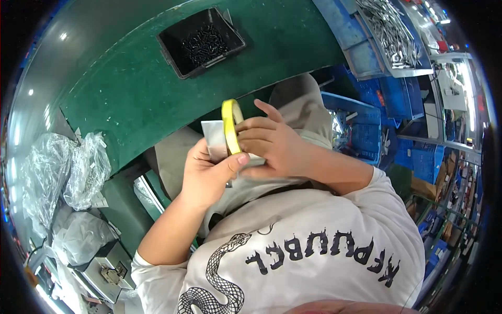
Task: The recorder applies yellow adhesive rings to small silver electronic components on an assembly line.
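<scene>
In front of my body, my left hand (pixel 205 175) is closed around a flat, pale grey piece (pixel 214 137) and the lower edge of a roll of yellow tape (pixel 229 125). The roll stands on edge, with my left thumb pressed at its bottom. My right hand (pixel 274 146) comes in from the right with its fingers stretched out and apart. Its fingertips reach the roll's right side near the hole; whether they press on it I cannot tell. My left fingers are mostly hidden behind the grey piece.
A black bin (pixel 180 42) of small black parts sits on the green table (pixel 130 94). Clear plastic bags (pixel 86 170) lie at the left. Blue bins (pixel 361 47), one heaped with thin metal parts (pixel 389 34), stand at the upper right, above a blue crate (pixel 366 133).
</scene>
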Available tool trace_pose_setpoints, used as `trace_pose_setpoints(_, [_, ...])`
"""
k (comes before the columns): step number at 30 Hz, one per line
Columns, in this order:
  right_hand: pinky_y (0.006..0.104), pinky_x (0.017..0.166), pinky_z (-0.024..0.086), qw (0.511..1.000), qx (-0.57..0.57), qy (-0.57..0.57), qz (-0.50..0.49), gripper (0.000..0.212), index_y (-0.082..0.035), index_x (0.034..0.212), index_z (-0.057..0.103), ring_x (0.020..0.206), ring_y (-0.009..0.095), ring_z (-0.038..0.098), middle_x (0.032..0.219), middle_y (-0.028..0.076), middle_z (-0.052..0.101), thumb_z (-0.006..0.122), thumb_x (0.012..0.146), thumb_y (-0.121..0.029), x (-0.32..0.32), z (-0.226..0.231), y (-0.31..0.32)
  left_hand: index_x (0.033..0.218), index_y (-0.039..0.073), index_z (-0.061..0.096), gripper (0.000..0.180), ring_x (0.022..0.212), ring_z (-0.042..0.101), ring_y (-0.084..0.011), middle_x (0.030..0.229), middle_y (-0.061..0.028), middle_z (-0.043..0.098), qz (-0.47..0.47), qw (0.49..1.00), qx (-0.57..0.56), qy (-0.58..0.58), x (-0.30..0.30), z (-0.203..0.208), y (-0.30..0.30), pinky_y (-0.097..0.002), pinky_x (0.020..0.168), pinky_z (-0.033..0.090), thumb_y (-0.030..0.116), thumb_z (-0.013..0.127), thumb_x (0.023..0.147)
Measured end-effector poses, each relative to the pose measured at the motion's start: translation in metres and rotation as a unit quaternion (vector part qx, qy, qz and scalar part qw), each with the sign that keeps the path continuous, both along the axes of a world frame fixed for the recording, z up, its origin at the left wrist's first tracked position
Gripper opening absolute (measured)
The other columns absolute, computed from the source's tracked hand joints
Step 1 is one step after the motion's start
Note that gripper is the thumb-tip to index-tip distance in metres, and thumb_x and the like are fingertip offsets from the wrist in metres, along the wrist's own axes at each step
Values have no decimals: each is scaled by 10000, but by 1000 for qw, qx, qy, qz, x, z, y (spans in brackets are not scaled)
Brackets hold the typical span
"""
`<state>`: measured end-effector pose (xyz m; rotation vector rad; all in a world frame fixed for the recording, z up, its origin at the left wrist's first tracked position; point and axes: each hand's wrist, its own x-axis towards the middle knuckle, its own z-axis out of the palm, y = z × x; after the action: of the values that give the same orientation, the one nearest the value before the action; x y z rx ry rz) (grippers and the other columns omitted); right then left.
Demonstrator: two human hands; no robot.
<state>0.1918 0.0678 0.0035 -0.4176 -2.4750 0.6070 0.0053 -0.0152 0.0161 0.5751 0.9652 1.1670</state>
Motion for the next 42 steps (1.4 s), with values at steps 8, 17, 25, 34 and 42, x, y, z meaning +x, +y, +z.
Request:
trace_pose_setpoints(8, [509, 1043, 410, 998, 59, 15, -24, 205, -78, 914, 683, 960, 196, 644, 978, 25, 665, 747, 775, -214, 4, -2, 3, 1052, 1, 537, 321, 713, 557, -55, 860, -52, 623, 149, 959, 153, 188, 2, -3, -4, -208, 640, 458, -61, 743, 814])
trace_pose_setpoints(17, [524, 1066, 366, 996, 83, -6, -25, 228, -96, 952, 702, 1000, 159, 627, 987, -15, 665, 755, 764, -213, 10, -4, 0, 1014, -9, 610, 306, 684, 644, -133, 937, -152, 698, 73, 871, 304, 379, -9, -2, 0, -244, 602, 499, -47, 773, 758])
trace_pose_setpoints(25, [504, 1076, 359, 995, 89, -15, -31, 220, -134, 930, 715, 1001, 128, 615, 987, -40, 640, 781, 742, -229, 11, -3, -2, 999, -11, 671, 292, 710, 695, -198, 859, -122, 707, 49, 841, 312, 439, -9, -2, 1, -270, 642, 531, -22, 781, 730])
trace_pose_setpoints(34, [490, 1063, 376, 992, 115, -19, -41, 207, -144, 890, 718, 989, 113, 606, 950, -48, 639, 782, 722, -246, 11, -5, 0, 973, -7, 648, 258, 717, 699, -190, 879, -122, 709, 56, 846, 306, 434, -7, -5, 1, -274, 647, 540, -23, 771, 746])
trace_pose_setpoints(42, [485, 1051, 382, 990, 134, -12, -43, 157, -141, 834, 696, 966, 109, 605, 910, -61, 655, 760, 721, -231, 12, -10, 3, 937, 16, 659, 258, 627, 657, -227, 734, -100, 677, 21, 787, 369, 494, -16, 3, 14, -299, 579, 512, -43, 731, 696])
